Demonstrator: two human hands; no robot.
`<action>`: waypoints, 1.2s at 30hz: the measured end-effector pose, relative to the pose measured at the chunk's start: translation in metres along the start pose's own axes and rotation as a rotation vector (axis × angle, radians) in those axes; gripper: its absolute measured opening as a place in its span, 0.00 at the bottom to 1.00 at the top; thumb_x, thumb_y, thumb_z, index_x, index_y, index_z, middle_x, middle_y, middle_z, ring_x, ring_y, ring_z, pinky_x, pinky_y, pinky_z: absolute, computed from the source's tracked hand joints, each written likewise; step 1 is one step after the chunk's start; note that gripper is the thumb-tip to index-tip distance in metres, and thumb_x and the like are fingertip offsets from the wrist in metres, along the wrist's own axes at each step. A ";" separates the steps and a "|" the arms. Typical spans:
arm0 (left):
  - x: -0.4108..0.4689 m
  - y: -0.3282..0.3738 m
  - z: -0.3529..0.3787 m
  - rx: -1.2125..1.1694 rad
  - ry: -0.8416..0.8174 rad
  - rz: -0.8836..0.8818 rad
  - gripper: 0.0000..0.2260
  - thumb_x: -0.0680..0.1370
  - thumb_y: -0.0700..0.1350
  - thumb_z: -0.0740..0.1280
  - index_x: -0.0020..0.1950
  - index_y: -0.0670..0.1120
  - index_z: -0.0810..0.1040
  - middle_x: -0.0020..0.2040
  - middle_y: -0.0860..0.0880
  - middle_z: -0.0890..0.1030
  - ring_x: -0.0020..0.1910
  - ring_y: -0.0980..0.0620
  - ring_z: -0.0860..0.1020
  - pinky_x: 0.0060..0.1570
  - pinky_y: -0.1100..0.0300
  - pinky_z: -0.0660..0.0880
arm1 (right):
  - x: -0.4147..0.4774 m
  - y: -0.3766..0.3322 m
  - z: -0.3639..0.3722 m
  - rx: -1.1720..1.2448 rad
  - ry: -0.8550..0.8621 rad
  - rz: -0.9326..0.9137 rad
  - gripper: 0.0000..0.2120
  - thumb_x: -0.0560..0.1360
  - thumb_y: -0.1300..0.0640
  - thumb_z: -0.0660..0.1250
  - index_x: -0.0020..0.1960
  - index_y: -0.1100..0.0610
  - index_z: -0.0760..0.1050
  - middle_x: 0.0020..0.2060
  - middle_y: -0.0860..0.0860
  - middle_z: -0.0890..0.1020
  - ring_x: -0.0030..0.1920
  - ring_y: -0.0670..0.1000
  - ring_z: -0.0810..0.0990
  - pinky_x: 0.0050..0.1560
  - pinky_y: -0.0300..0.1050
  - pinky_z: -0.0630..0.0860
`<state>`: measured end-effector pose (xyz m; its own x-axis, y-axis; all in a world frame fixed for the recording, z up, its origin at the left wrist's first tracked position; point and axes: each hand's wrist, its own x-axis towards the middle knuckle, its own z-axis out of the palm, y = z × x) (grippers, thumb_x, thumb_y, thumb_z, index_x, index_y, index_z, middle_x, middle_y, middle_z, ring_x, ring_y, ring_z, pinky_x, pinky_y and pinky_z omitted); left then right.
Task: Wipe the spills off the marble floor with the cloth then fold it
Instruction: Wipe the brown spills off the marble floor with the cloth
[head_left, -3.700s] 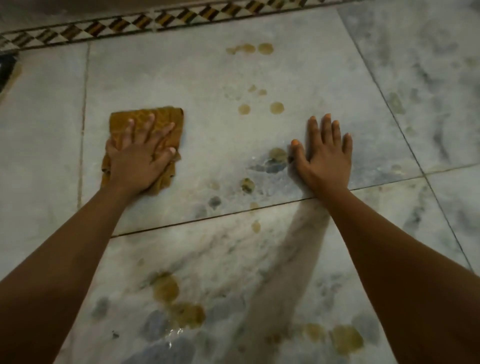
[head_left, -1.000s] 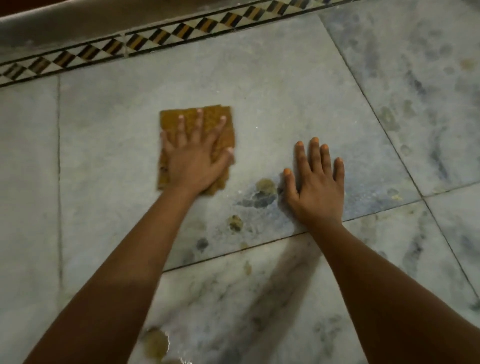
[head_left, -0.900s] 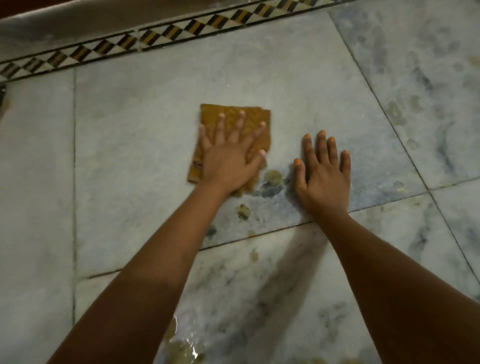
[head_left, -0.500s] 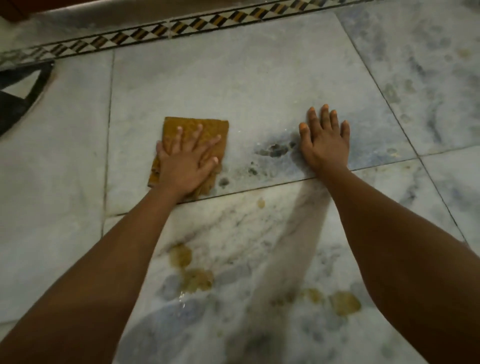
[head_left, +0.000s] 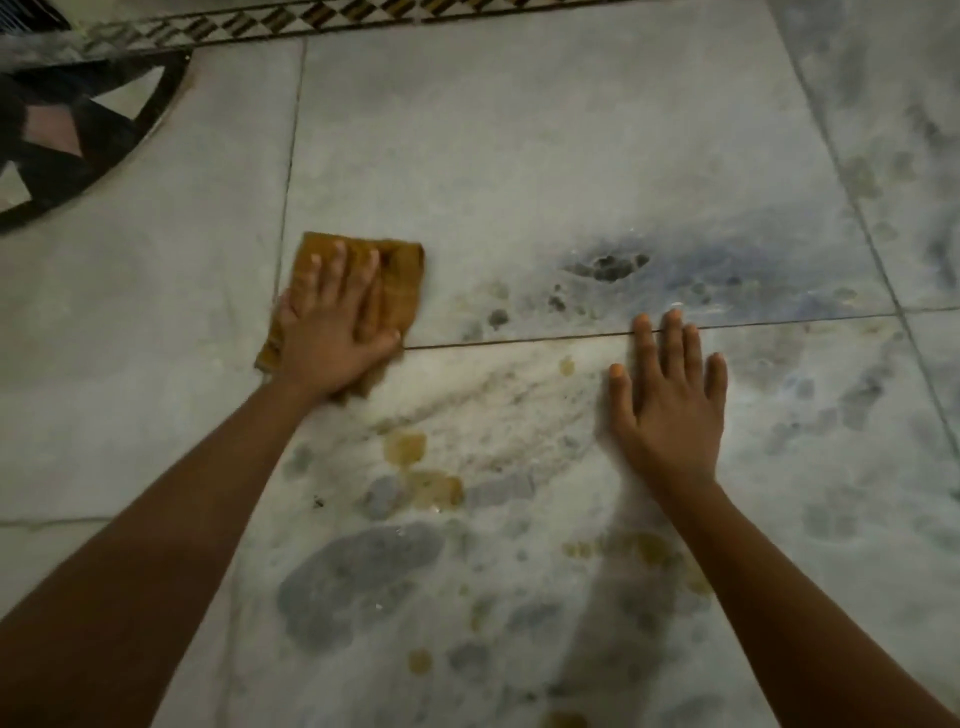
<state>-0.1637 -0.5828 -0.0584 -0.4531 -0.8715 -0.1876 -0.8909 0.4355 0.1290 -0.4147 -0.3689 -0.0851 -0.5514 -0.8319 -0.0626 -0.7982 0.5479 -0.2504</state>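
A folded mustard-brown cloth (head_left: 402, 283) lies flat on the marble floor (head_left: 519, 156), left of centre. My left hand (head_left: 335, 327) presses down on it with fingers spread, covering most of it. My right hand (head_left: 670, 410) rests palm-down on the bare marble to the right, holding nothing, its fingertips at the tile joint. Yellow-brown spills (head_left: 405, 447) sit on the near tile between my arms, with more (head_left: 434, 488) just below and smaller ones (head_left: 649, 545) near my right forearm. Dark wet marks (head_left: 608, 267) show on the far tile.
A patterned border strip (head_left: 311, 18) runs along the far edge of the floor. A dark round inlay (head_left: 67, 140) fills the upper left corner. Thin tile joints (head_left: 753, 325) cross the floor.
Both hands have slid toward me: the cloth now sits at the tile joint, and my right hand has crossed onto the near tile. The upper spills seen earlier are gone.
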 end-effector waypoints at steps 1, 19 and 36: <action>0.013 -0.002 -0.004 -0.033 -0.003 -0.072 0.38 0.71 0.66 0.57 0.75 0.60 0.43 0.78 0.51 0.44 0.76 0.44 0.43 0.70 0.38 0.46 | 0.000 0.000 0.001 0.000 0.007 -0.005 0.32 0.76 0.39 0.38 0.77 0.50 0.46 0.77 0.52 0.46 0.76 0.51 0.43 0.73 0.52 0.39; -0.015 -0.010 -0.023 -0.167 -0.072 0.068 0.29 0.69 0.59 0.53 0.72 0.60 0.63 0.76 0.52 0.59 0.75 0.47 0.54 0.70 0.45 0.57 | 0.000 0.000 0.000 -0.013 0.006 0.006 0.32 0.76 0.39 0.41 0.77 0.49 0.48 0.77 0.54 0.49 0.76 0.54 0.48 0.74 0.54 0.43; -0.166 -0.023 0.012 0.097 0.059 0.106 0.31 0.67 0.64 0.52 0.67 0.54 0.69 0.74 0.42 0.61 0.70 0.39 0.62 0.63 0.40 0.54 | -0.149 -0.031 -0.001 -0.076 -0.105 -0.209 0.31 0.77 0.38 0.44 0.75 0.52 0.58 0.74 0.57 0.61 0.73 0.59 0.60 0.72 0.56 0.49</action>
<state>-0.0678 -0.4452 -0.0423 -0.5443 -0.8302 -0.1206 -0.8385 0.5426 0.0501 -0.3077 -0.2619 -0.0674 -0.3474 -0.9302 -0.1183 -0.9104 0.3648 -0.1954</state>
